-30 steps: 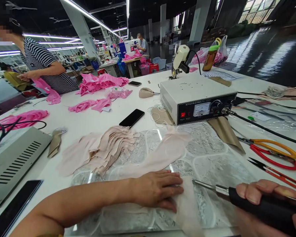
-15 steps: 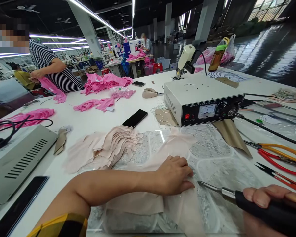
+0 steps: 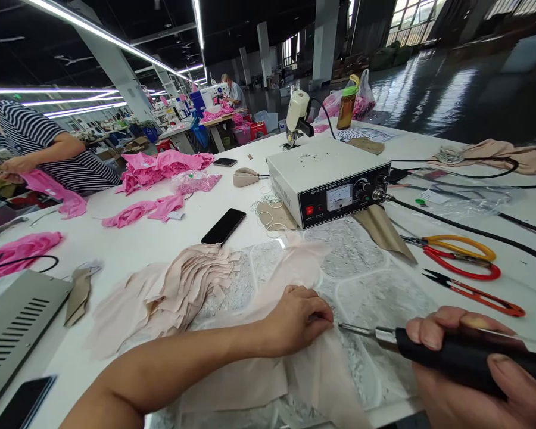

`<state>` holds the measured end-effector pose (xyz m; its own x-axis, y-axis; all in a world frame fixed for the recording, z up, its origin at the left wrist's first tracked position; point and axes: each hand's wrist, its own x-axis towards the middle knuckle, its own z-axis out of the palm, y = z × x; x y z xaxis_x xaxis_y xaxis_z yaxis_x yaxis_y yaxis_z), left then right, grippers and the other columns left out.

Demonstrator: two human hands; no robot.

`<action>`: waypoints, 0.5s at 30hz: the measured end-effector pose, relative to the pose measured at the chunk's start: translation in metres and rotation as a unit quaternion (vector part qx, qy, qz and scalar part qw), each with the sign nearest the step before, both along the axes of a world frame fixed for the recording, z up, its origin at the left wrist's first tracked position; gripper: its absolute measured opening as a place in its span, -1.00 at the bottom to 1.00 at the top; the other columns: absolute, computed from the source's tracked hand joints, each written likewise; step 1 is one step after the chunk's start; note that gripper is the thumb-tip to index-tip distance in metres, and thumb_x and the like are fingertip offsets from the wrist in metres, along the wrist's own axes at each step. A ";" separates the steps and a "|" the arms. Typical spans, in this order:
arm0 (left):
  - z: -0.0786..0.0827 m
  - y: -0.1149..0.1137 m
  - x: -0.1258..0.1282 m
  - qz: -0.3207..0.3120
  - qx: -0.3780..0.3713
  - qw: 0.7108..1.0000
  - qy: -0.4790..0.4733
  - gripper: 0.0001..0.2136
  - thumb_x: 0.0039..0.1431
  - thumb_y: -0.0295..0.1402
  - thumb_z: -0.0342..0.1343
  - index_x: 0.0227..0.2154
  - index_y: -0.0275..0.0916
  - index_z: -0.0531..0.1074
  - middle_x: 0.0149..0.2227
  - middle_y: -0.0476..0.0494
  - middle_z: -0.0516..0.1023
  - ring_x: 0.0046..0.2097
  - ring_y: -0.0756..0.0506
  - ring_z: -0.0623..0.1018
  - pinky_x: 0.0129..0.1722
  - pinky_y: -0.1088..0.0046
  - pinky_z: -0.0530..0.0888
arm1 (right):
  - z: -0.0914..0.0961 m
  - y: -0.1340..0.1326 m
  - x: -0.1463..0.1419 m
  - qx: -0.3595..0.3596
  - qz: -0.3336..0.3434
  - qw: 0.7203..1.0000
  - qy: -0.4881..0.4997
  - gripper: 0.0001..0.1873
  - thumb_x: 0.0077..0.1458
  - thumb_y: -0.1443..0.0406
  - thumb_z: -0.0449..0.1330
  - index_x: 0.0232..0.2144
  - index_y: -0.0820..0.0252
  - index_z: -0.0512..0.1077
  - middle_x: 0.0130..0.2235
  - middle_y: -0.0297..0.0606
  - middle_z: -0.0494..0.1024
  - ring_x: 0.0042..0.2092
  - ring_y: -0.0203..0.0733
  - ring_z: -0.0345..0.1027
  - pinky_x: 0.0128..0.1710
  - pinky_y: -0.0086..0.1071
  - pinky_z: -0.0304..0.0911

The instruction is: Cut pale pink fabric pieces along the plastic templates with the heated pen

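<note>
My left hand [image 3: 297, 319] is closed at the edge of a thin pale-pink fabric piece [image 3: 241, 381], thumb and fingers pressed together on it. The fabric lies over a clear-topped, grey stone-patterned mat [image 3: 361, 250]. In my right hand [image 3: 469, 357] is a black-handled tool with a slim metal tip [image 3: 433, 348]. Its tip points left and ends just short of my left fingertips, above the mat. Left of the mat's middle, a fanned stack of pale-pink fabric pieces [image 3: 183, 286] lies beyond my left forearm.
A white control box [image 3: 326, 161] with a dial stands behind the mat. Scissors with red and yellow handles [image 3: 460, 256] and orange thread snips [image 3: 477, 295] lie at right. A black phone [image 3: 224, 226] lies behind the stack. At far left, a person in stripes [image 3: 49, 143] handles pink fabric.
The view has turned to the right, so the table appears shifted left. My left thumb and fingers have drawn together on the fabric edge. My right hand still holds the tool close by.
</note>
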<state>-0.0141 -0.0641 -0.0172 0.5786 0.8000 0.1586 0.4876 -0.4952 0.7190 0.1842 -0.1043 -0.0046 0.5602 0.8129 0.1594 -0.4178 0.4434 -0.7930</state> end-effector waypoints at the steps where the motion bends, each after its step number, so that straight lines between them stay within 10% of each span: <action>1: 0.001 -0.001 -0.001 0.001 -0.003 1.000 -0.010 -0.98 0.08 -0.47 0.19 -0.42 -0.24 0.47 -0.36 -0.02 0.55 -0.24 -0.03 0.49 -0.03 0.34 0.29 | 0.002 0.001 0.000 0.007 0.001 1.000 -0.002 -0.75 -0.30 0.25 0.05 -0.44 0.11 0.36 -0.45 -0.37 0.22 -0.56 -0.31 0.10 -0.64 -0.34 0.18; 8: 0.003 -0.003 -0.004 0.015 0.021 0.999 -0.032 -0.98 0.10 -0.45 0.17 -0.39 -0.23 0.46 -0.36 -0.03 0.54 -0.25 -0.03 0.49 -0.06 0.35 0.37 | 0.013 0.005 -0.008 0.033 0.045 0.998 0.001 -0.82 -0.26 0.25 0.18 -0.46 0.12 0.40 -0.48 -0.39 0.31 -0.59 -0.33 0.16 -0.66 -0.38 0.20; 15: -0.004 -0.018 -0.016 -0.077 0.231 0.970 -0.012 -0.84 0.26 -0.43 -0.05 -0.21 -0.30 0.42 -0.22 -0.17 0.55 -0.20 -0.02 0.51 -0.14 0.46 0.43 | 0.005 0.005 -0.012 0.021 0.061 0.997 0.032 -0.81 -0.25 0.24 0.22 -0.46 0.12 0.39 -0.47 -0.38 0.30 -0.57 -0.32 0.17 -0.64 -0.39 0.21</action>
<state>-0.0297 -0.0820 -0.0214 0.6769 0.5456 0.4941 0.3693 -0.8324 0.4133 0.1721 -0.0993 0.0004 0.4671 0.8692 0.1625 -0.5200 0.4186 -0.7446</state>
